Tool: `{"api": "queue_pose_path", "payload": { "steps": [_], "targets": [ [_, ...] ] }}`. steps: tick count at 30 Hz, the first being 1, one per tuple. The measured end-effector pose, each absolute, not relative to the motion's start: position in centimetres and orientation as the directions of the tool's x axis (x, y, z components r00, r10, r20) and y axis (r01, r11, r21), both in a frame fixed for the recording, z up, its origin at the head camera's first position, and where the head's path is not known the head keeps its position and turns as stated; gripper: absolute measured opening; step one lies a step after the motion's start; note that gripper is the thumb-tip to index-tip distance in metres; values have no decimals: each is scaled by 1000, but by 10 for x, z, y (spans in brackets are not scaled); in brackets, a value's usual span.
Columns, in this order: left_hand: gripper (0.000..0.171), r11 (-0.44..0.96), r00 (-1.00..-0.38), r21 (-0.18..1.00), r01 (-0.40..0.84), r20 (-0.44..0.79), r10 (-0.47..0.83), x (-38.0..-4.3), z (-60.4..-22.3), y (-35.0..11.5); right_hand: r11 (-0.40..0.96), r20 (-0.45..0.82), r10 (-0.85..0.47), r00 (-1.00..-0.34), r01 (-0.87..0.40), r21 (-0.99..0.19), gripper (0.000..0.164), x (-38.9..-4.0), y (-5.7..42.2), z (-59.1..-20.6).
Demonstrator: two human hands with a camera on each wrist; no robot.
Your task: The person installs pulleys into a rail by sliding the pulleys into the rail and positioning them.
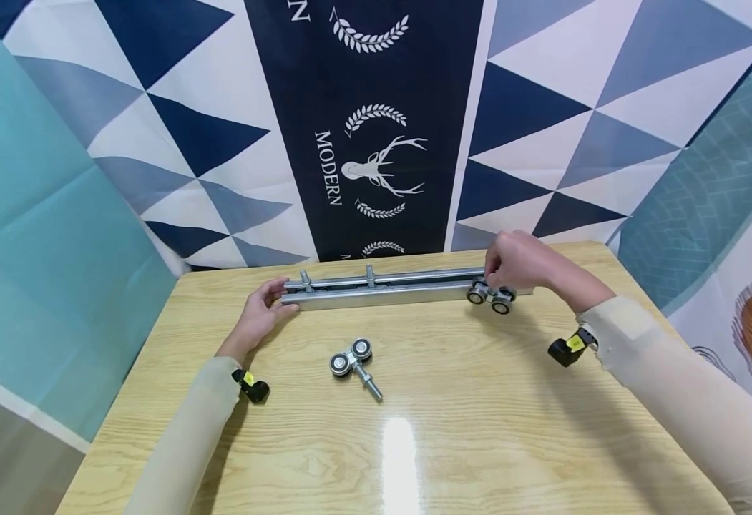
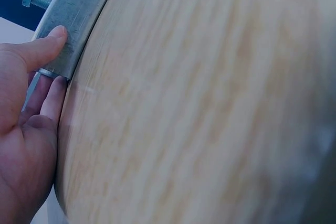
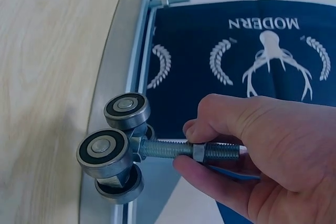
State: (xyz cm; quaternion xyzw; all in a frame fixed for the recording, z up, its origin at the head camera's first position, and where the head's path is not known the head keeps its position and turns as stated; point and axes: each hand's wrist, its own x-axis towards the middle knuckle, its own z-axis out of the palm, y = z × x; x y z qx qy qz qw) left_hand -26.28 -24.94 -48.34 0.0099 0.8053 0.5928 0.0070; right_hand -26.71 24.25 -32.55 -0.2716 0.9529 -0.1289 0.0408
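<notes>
A slotted metal track (image 1: 382,294) lies across the far part of the table, its slot facing up. My left hand (image 1: 261,309) holds the track's left end, thumb on the front face (image 2: 65,51) and fingers around the end. Two threaded bolts (image 1: 370,275) with nuts stand up out of the slot. My right hand (image 1: 516,259) pinches the threaded bolt (image 3: 163,149) of a roller hanger at its nut. That roller hanger (image 3: 107,153) has several black-and-silver wheels and is held in front of the track near its right end, overlapping it in the head view.
Another roller hanger (image 1: 351,359) lies on the wooden table (image 1: 272,443) in front of the track, its bolt pointing toward me. Behind the table hangs a patterned cloth (image 1: 376,107), with teal cloth (image 1: 41,214) at the left side.
</notes>
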Motion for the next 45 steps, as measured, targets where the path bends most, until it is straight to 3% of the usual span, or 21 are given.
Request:
{"api": "queue_pose_path", "payload": {
  "steps": [26, 45],
  "targets": [
    [68, 290, -1000, 957, 8, 1, 26, -261, -482, -249, 921, -47, -350, -936, -335, -199, 14, -302, 320, -319],
    [67, 301, -1000, 954, -11, -15, 11, -262, -482, -248, 944, -73, -304, -950, -290, -157, 10, -317, 351, -328]
  ]
}}
